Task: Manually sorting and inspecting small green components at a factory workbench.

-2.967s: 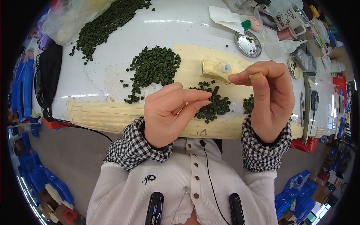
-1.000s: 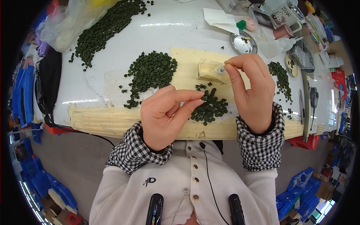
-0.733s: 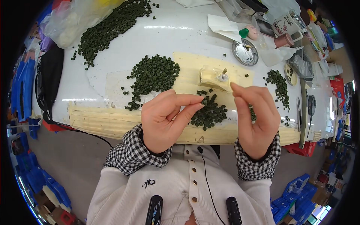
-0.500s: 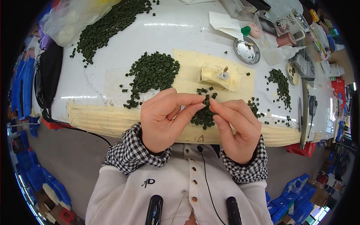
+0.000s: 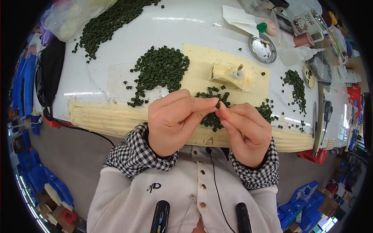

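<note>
- We see the left hand (image 5: 173,120) and the right hand (image 5: 245,130) meeting above the near edge of the white table (image 5: 116,50).
- The fingers of both hands are pinched together on one small dark green piece (image 5: 218,105), held between the fingertips of the two hands.
- Just beyond the hands lies a small heap (image 5: 211,116) of the same green pieces, on a pale yellow sheet (image 5: 198,66).
- A larger pile (image 5: 161,72) sits to the left of that sheet, and a long one (image 5: 112,21) runs toward the far left corner, beside a clear plastic bag (image 5: 74,17).
- A pale yellow block (image 5: 225,73) with a small peg stands on the sheet.
- To the right we see a strip of green pieces (image 5: 295,83), a round metal lid (image 5: 263,48), a pink cup (image 5: 305,39) and a white folded paper (image 5: 241,17).
- We cannot tell what the far-right packages are.
</note>
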Available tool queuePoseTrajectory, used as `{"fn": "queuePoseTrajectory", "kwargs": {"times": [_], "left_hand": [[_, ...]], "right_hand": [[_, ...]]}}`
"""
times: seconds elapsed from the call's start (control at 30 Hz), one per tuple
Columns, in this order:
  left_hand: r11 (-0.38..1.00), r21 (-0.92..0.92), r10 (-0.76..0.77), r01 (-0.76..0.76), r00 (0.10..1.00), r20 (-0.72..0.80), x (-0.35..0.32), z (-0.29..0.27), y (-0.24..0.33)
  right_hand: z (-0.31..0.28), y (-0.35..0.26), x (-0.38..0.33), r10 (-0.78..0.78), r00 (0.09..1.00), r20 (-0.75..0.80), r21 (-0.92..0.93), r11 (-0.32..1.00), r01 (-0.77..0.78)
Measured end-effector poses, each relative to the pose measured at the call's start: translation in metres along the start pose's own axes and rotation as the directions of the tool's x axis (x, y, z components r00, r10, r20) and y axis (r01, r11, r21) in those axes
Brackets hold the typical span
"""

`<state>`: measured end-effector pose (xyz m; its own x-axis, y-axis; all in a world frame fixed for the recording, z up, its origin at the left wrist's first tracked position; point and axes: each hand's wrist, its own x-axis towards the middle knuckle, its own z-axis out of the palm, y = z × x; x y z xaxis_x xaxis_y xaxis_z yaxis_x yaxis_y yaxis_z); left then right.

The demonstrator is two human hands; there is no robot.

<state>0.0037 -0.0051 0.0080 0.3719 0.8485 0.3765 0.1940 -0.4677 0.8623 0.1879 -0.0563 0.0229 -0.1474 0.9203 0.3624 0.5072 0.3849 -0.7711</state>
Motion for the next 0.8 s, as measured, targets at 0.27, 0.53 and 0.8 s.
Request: {"fn": "queuePoseTrajectory", "kwargs": {"times": [0.27, 0.53, 0.8], "left_hand": [[0.999, -0.042, -0.009, 0.008, 1.0, -0.027, 0.0021, -0.0002, -0.0011], [0.998, -0.067, -0.019, 0.018, 1.0, -0.02, 0.0027, -0.0022, 0.0021], [0.993, 0.079, 0.099, -0.093, 0.992, -0.081, 0.0006, -0.005, 0.0026]], "right_hand": [[0.0003, -0.0033, -0.0007, -0.01, 1.0, -0.029, 0.022, 1.0, 0.01], [-0.0004, -0.0037, -0.0024, -0.044, 0.998, -0.037, 0.033, 0.998, 0.045], [0.0085, -0.0043, 0.0007, -0.085, 0.993, -0.084, 0.004, 0.996, 0.085]]}}
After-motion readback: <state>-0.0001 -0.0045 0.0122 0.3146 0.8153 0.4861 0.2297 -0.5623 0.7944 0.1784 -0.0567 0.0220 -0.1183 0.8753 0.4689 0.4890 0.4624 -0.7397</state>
